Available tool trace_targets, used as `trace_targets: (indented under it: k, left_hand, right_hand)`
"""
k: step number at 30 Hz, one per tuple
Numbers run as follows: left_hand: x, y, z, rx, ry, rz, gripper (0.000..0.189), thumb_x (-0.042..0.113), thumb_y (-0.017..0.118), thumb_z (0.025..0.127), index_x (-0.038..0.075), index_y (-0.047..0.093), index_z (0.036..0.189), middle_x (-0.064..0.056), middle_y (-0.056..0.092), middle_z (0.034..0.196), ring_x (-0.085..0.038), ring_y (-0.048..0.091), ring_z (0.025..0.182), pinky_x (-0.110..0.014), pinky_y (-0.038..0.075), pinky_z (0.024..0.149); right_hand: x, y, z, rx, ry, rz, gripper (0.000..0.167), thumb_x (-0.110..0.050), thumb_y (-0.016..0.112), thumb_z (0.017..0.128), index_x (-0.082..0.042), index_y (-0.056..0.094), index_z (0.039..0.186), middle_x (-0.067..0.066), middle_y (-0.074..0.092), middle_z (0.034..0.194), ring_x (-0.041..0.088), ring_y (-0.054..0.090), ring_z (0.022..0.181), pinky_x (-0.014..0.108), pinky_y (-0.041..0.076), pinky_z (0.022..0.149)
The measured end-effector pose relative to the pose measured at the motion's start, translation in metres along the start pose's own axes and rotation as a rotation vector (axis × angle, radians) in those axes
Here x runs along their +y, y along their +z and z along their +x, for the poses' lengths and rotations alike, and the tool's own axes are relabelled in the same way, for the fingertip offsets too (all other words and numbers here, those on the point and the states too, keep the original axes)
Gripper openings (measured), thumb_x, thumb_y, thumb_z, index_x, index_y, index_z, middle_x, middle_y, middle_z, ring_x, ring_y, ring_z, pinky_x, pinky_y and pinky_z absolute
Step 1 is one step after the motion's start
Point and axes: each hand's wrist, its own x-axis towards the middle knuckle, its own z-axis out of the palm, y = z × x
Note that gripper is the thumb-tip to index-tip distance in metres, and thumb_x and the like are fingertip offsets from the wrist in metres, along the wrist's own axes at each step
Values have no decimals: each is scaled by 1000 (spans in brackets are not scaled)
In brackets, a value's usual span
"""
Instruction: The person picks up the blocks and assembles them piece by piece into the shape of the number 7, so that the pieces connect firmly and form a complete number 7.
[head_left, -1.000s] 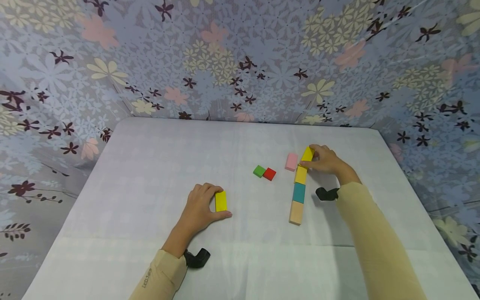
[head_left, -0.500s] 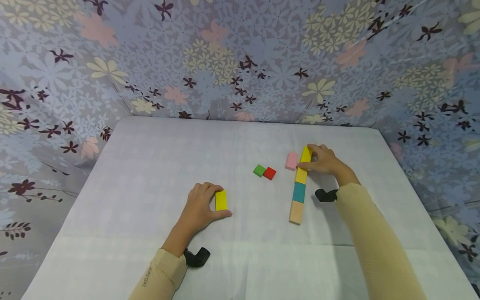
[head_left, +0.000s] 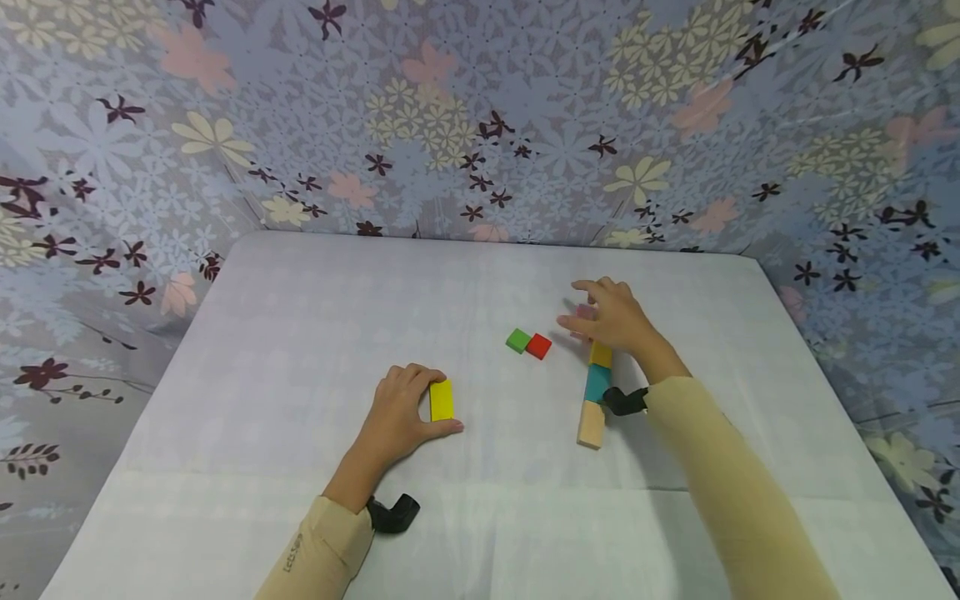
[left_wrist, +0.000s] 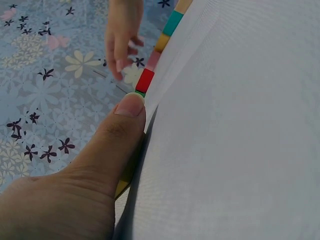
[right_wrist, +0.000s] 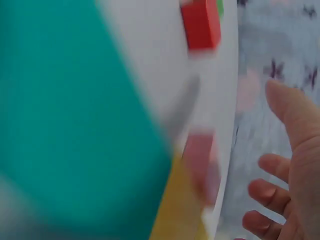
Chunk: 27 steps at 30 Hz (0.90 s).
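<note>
My left hand [head_left: 401,408] pinches a yellow block [head_left: 442,400] on the white cloth, thumb at its near end and fingertips at its far end. In the left wrist view the thumb covers most of that block. My right hand [head_left: 618,317] hovers with spread fingers over a pink block [head_left: 585,311], holding nothing. Below that hand runs a row of blocks: yellow [head_left: 601,354], teal [head_left: 597,382] and plain wood [head_left: 591,425]. The row's far yellow block is hidden under the hand. Blurred teal fills much of the right wrist view.
A green block [head_left: 517,340] and a red block [head_left: 538,347] lie corner to corner between the hands, left of the row. The white-covered table [head_left: 337,292] ends at a flowered cloth backdrop [head_left: 450,125].
My right hand has let go of the far yellow block in the row and moved left, over the pink block. The left hand has stayed in place on its yellow block.
</note>
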Motion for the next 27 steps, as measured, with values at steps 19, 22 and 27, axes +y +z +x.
trace_targets:
  k: [19, 22, 27]
  left_hand:
    - [1, 0, 1, -8, -16, 6, 69, 54, 85, 70, 16, 63, 123, -2, 62, 116, -23, 49, 103, -41, 41, 90]
    - [1, 1, 1, -3, -13, 8, 69, 54, 85, 69, 16, 63, 123, -1, 62, 116, -23, 49, 103, -42, 41, 91]
    - [0, 1, 0, 2, -5, 4, 69, 53, 86, 69, 16, 63, 123, -2, 62, 115, -23, 49, 103, -42, 41, 91]
  right_hand:
    - [-77, 35, -14, -96, -257, -238, 49, -42, 75, 86, -19, 64, 128, 3, 67, 119, 27, 49, 112, 43, 39, 91]
    - [-77, 36, -14, -105, -268, -231, 45, -37, 75, 88, -19, 64, 128, 3, 67, 119, 27, 50, 112, 43, 40, 91]
    - [-69, 34, -10, -103, -321, -181, 43, -30, 72, 91, -19, 62, 132, 3, 64, 119, 27, 50, 112, 43, 42, 94]
